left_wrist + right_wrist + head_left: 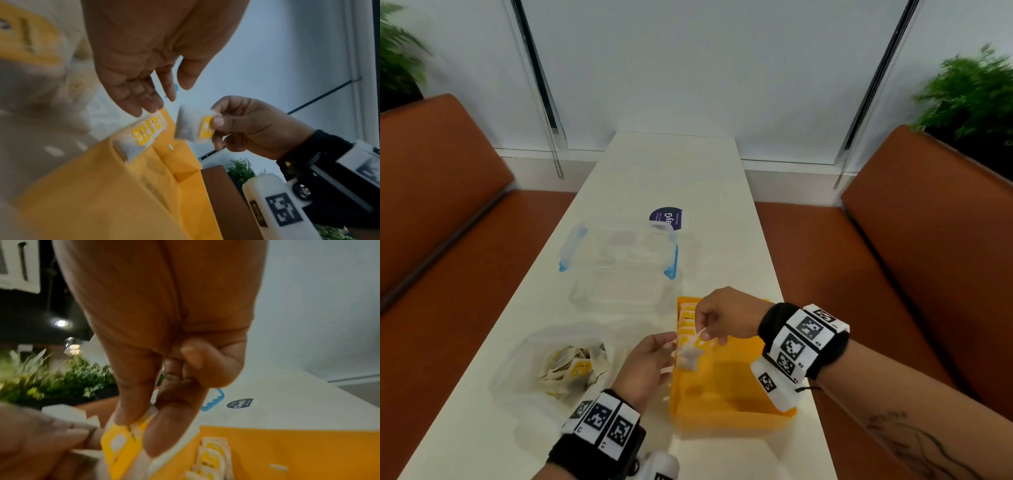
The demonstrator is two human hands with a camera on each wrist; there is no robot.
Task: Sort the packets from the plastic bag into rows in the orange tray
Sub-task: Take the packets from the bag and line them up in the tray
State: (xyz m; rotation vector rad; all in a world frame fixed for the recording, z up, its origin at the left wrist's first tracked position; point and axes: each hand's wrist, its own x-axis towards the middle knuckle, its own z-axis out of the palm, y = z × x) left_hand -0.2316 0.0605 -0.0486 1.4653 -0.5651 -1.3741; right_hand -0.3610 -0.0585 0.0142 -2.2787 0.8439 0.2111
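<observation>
Orange plastic marks the landmark, the orange tray [726, 407], which sits on the white table [674, 164] at the near right; against the tray's far left wall a short row of packets [686, 320] already stands, overlapping one another, while the rest of the tray's floor is bare; the right hand [726, 317] hangs over the tray's left side, near the row, and pinches one packet [688, 354] by its top edge between thumb and forefinger, the other fingers curled in behind, so that the packet dangles just above the tray; the left hand [645, 365] sits at the tray's left rim with its fingers loosely extended and relaxed, its fingertips close beside the dangling packet; the wrist views suggest it grips nothing, though whether a fingertip brushes the packet I cannot tell; left of the tray, well apart from it, lies the plastic bag [558, 363], open and with a good heap of packets inside; beyond the tray, further up the table, stands a clear container [619, 253] with blue clips, and past that a round purple sticker [667, 216]; judged from this, the sorting is at an early stage, with one partial row laid, most of the tray unfilled and most packets yet to come out of the bag; the step in hand looks like adding this packet to the near end of the row.
</observation>
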